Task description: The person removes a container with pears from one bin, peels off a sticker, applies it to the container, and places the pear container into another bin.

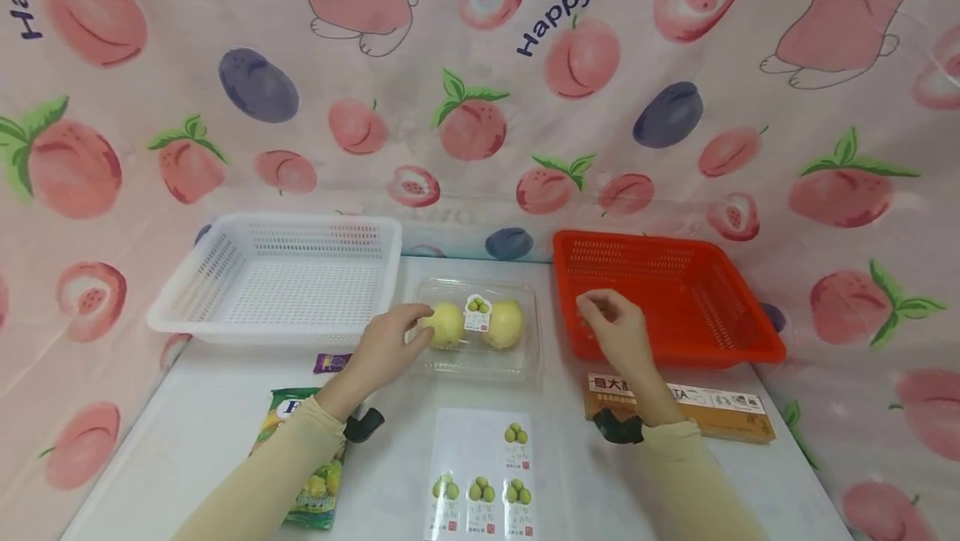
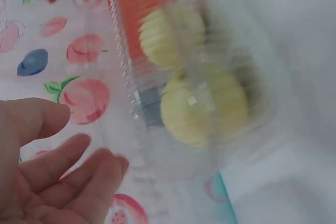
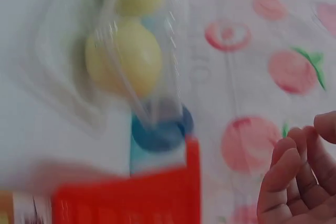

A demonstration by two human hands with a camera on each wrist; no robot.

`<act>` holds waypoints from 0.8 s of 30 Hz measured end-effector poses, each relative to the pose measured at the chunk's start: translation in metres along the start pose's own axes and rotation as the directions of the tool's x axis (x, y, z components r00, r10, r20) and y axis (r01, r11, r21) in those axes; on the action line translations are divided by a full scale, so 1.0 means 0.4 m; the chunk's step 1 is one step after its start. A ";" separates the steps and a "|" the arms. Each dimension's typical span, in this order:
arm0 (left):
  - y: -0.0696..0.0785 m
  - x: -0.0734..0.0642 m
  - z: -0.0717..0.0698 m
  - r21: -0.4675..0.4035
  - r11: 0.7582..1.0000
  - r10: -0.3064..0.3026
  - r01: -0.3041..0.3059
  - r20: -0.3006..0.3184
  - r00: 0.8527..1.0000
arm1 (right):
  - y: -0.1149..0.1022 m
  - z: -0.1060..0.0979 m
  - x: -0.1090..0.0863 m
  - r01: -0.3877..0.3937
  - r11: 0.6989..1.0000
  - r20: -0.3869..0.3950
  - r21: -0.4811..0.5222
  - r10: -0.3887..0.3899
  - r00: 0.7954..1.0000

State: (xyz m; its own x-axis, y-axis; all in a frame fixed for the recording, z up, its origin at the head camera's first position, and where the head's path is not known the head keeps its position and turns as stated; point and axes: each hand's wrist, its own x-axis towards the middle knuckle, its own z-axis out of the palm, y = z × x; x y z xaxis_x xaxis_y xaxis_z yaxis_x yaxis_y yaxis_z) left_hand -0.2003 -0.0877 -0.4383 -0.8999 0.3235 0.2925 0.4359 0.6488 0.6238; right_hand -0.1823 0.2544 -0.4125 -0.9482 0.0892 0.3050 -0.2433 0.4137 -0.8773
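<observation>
A clear plastic clamshell box (image 1: 480, 368) holds two round yellow-green fruits (image 1: 507, 326), and a small fruit-printed sticker (image 1: 477, 316) is on its lid. Close to the box's left end is my left hand (image 1: 384, 349), fingers loosely bent and holding nothing. In the left wrist view, a gap shows between that hand (image 2: 63, 174) and the box. My right hand (image 1: 618, 337) hovers over the left side of the red basket (image 1: 675, 308). Its fingers (image 3: 286, 169) curve loosely with nothing in them. Both wrist views blur the box.
A sheet of fruit stickers (image 1: 468, 441) lies in front of the box. On the left are a white basket (image 1: 300, 283), a small purple packet (image 1: 330, 363) and a green snack bag (image 1: 322, 495). A brown carton (image 1: 720, 420) lies before the red basket. Fruit-printed cloth hangs behind.
</observation>
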 end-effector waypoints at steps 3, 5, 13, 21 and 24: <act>-0.009 -0.039 0.004 0.021 1.000 -0.003 0.004 -0.025 1.000 | 0.010 -0.086 -0.017 -0.016 1.000 -0.068 0.009 0.017 0.998; -0.013 -0.060 0.008 0.031 0.999 -0.010 0.011 -0.041 0.999 | 0.046 -0.138 -0.023 -0.044 0.999 -0.139 -0.025 0.040 0.990; -0.018 -0.100 0.019 0.081 0.996 -0.012 0.022 -0.122 0.992 | 0.118 -0.306 -0.067 -0.186 0.983 -0.469 -0.010 0.160 0.869; -0.030 -0.121 0.039 0.054 0.990 -0.121 0.128 -0.124 0.985 | 0.197 -0.413 -0.081 -0.162 0.966 -0.630 0.199 0.253 0.734; -0.039 -0.123 0.053 -0.007 0.982 -0.189 0.189 -0.116 0.975 | 0.219 -0.441 -0.080 -0.219 0.949 -0.640 0.228 0.315 0.700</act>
State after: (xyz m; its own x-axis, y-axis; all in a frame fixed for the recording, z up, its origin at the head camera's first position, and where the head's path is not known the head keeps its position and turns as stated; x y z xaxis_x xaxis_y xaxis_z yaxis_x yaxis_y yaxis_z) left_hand -0.1627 -0.0993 -0.4777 -0.9612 0.1133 0.2515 0.2578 0.6934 0.6729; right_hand -0.1373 0.4476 -0.4337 -0.6099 0.7731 0.1743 -0.0701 0.1664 -0.9836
